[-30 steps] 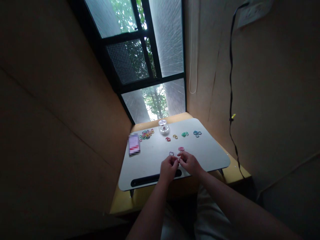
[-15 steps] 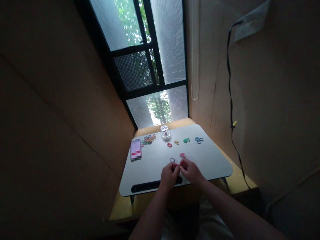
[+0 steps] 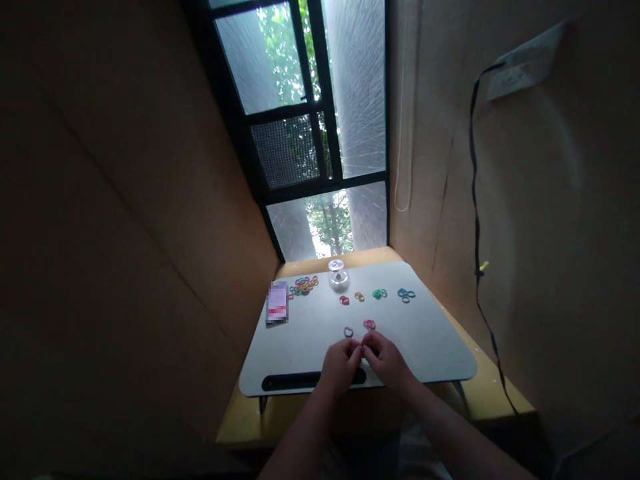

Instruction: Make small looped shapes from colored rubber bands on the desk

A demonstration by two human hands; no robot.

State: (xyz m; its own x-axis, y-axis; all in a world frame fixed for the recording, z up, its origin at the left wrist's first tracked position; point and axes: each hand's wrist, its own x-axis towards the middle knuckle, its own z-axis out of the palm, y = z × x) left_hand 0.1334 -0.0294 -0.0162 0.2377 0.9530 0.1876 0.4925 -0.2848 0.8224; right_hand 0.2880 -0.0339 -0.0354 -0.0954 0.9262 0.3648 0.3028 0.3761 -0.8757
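Note:
My left hand and my right hand meet over the near edge of the white lap table. Both are closed in a pinch, fingertips touching. Whatever sits between them is too small and hidden to make out. Just beyond the fingers lie a single purple band and a small cluster of pink bands. Farther back, small bands form a row of groups: red, yellow, green and blue.
A mixed pile of coloured bands lies at the back left, beside a blurred pink-and-white packet. A clear round container stands at the back with its lid up. A black slot runs along the near edge. A cord hangs on the right wall.
The camera view has shifted, so everything sits a little lower and to the right. A small yellowish loop showed at my fingertips before; it is now out of sight. Both hands stay pinched together.

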